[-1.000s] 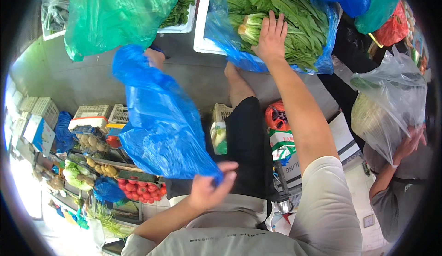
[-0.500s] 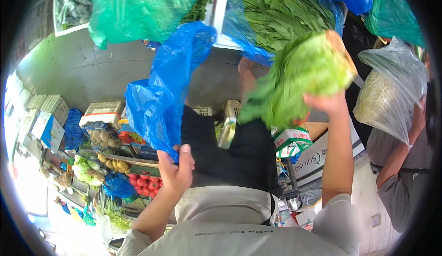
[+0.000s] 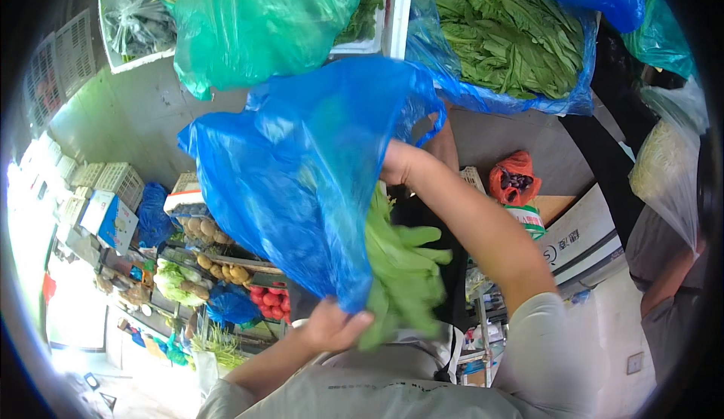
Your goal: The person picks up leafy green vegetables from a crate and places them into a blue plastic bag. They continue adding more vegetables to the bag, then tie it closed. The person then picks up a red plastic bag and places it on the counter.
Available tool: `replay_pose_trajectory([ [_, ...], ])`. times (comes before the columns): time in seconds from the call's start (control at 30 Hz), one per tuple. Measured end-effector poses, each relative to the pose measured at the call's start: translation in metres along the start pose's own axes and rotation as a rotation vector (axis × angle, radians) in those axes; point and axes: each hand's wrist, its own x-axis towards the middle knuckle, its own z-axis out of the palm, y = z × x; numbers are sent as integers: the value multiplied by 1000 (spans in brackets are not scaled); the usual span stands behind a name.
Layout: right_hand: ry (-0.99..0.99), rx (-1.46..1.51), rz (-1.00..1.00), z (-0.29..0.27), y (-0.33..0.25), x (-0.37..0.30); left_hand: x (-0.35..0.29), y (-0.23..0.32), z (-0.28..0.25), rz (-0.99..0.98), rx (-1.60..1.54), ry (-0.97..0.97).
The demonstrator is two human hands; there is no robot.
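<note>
My left hand [image 3: 337, 327] is closed on the lower edge of a blue plastic bag [image 3: 294, 170], which spreads wide in front of me. My right hand [image 3: 395, 164] reaches into the bag's opening. Its fingers are mostly hidden by the plastic. A bunch of light green leafy lettuce [image 3: 407, 264] runs from just below this hand, its base out of sight and its leaves pointing back toward my body. The leaves are blurred by motion and lie against the bag's right side.
Ahead stand a tray of dark leafy greens [image 3: 505, 38] and a green plastic bag [image 3: 264, 23]. Shelves at left hold tomatoes [image 3: 270, 300] and potatoes [image 3: 226, 268]. A red bag [image 3: 515, 178] lies at right. Another person's arm [image 3: 673, 283] is beside a clear bag [image 3: 671, 162].
My right hand has swung the lettuce from the right over to the blue bag, with its base turned away from me. The bag has opened out wider, and my left hand has moved slightly right and down.
</note>
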Motion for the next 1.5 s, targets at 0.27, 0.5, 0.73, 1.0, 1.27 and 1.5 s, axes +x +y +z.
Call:
replay_pose_trajectory([
  [0.27,741,-71,-679,-60,-31,15,15,98,-38,-375,-427,-596],
  [0.5,1299,-712,-851,25,-130,-6,48,166,-109,355,-897,-503],
  [0.73,1342,-656,-562,-22,-139,37,104,150,-80,173,-631,734],
  [1.0,477,-400,-737,-58,-183,-138,149,84,-92,127,-657,703],
  [1.27,974,-1902,-260,-210,-319,-86,92,60,-93,-26,-693,666],
  [1.5,1245,-2294,-74,-161,-300,-57,87,37,-73,-370,-588,1083],
])
